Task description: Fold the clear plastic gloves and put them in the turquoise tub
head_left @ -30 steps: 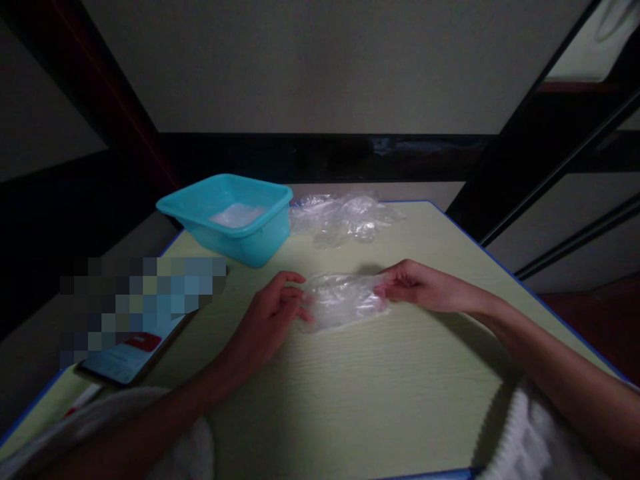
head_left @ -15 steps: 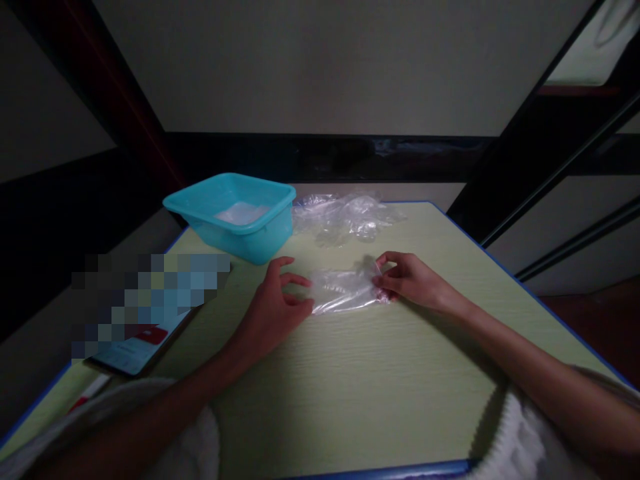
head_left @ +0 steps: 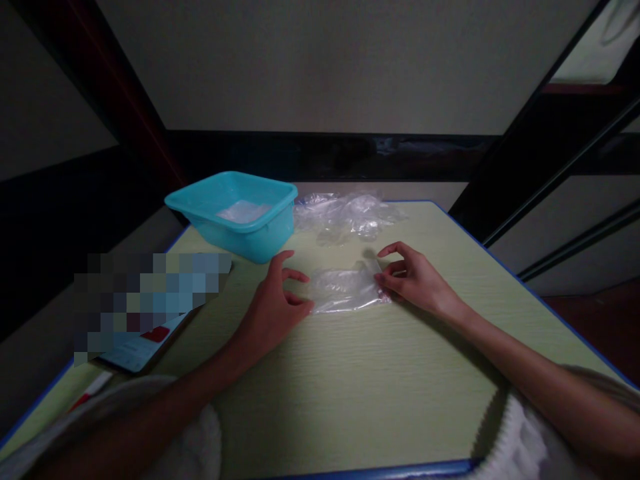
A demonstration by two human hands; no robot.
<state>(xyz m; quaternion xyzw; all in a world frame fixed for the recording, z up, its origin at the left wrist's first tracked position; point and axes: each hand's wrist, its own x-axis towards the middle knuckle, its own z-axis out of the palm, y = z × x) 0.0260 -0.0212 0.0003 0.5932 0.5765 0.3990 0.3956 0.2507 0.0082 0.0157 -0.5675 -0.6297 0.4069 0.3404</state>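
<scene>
A small clear plastic bag point(head_left: 343, 291) lies nearly flat on the table between my hands. My left hand point(head_left: 277, 300) is at its left end with the fingers spread; the thumb tip touches the lower left corner. At the right end, my right hand point(head_left: 417, 280) has its thumb and bent fingers closed on the bag's edge, partly covering a pinkish strip. Its index finger is raised off the film. Whatever lies under the right fingers is hidden.
A turquoise basin point(head_left: 273, 233) with a whitish plastic packet point(head_left: 244, 211) inside stands at the back left. Crumpled clear plastic point(head_left: 355, 215) lies beside it. A phone point(head_left: 135, 355), partly pixelated, and a red-and-white pen-like item point(head_left: 95, 389) lie left on the blue-edged table point(head_left: 360, 393).
My right index finger has lifted off the bag's upper right corner, and the hand has shifted slightly right. My left hand has barely moved.
</scene>
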